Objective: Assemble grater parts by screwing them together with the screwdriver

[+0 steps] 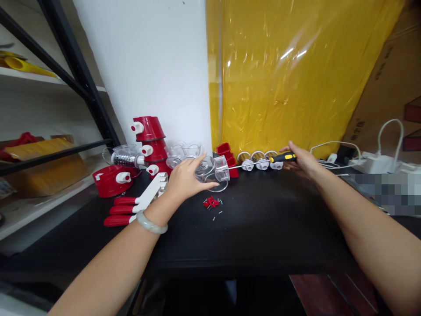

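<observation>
My left hand (189,175) grips a clear plastic hopper-like part (222,168) above the black table, thumb and fingers around its body. In my right hand (301,161) is a screwdriver (283,157) with a black and yellow handle, its long shaft pointing left. The shaft's end reaches the clear part's open side; whether the tip touches a screw I cannot tell. Below the left hand lie small red pieces (211,202) and several loose screws (220,212). Beside the left wrist are white arms with red handles (123,210).
Red housings (149,128) with white knobs stand stacked behind the left hand, and another red housing (110,182) sits left. Several grater drums (262,160) line the back near red parts (223,149). A power strip (378,163) with cables is at right; a shelf (49,193) stands left.
</observation>
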Demonstrator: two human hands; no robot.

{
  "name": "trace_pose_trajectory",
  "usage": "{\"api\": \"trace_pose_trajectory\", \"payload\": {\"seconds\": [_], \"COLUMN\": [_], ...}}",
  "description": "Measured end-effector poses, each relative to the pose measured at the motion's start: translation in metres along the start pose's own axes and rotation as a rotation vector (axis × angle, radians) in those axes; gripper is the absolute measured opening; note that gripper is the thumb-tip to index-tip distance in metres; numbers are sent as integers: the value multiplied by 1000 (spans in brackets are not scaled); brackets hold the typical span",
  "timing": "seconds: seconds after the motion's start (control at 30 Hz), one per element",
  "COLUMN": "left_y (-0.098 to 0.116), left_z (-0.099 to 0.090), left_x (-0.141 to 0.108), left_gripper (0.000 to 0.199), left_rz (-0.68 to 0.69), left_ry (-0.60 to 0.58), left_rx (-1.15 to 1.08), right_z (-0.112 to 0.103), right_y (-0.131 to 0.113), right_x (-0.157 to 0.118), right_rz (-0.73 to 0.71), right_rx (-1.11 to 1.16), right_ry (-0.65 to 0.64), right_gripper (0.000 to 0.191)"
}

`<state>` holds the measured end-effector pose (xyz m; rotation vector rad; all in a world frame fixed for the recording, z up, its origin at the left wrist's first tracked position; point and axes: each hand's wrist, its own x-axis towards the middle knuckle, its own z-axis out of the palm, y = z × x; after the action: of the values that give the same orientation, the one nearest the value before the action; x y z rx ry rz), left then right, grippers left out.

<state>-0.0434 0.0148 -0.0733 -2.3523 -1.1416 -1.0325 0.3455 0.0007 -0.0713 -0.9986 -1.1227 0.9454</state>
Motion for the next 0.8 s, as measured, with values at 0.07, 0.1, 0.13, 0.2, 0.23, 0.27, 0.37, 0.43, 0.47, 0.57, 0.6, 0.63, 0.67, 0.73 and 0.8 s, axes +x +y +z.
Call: {"api": "trace_pose_trajectory", "payload": {"seconds": [0.07,0.1,0.13,0.2,0.23,0.27,0.37,0.43,0.47,0.57,0.6,0.63,0.67,0.73,0.8], "left_y": [-1,-1,0,0,1,1,1,0,0,0,1,1,2,2,1], "left_z": [0,0,0,0,0,0,0,0,0,0,0,0,0,0,0], "left_x": [0,0,0,0,0,0,0,1,1,1,1,0,0,0,0], "left_gripper": [94,94,94,94,94,94,94,94,94,93,93,93,93,93,93], "left_rz": [-12,-16,-16,-9,-6,-4,-2,-2,-3,-5,-3,-2,-1,-1,1], "left_ry": [2,5,9,15,17,20,23,23,23,26,26,26,25,22,22], "left_rx": [-3,-6,-9,-14,-15,-14,-1,8,8,0,-5,-10,-14,-19,-11], "right_z": [1,1,1,-1,-1,-2,-2,-1,0,1,0,0,-1,-3,-3], "right_y": [0,-2,-5,-11,-13,-13,-8,-1,2,4,3,1,-2,-6,-7], "right_x": [-1,-2,-5,-9,-10,-10,-5,0,2,3,2,0,-2,-6,-7], "right_rz": [-29,-42,-49,-42,-25,2,79,93,79,8,-14,-26,-26,-19,10], "right_rx": [43,95,159,286,327,339,219,97,71,137,191,247,297,371,361], "right_ry": [27,26,11,-48,-73,-78,-26,3,12,41,41,25,-4,-66,-102], "right_gripper": [20,20,22,21,19,20,40,45,41,22,21,22,23,21,19]}}
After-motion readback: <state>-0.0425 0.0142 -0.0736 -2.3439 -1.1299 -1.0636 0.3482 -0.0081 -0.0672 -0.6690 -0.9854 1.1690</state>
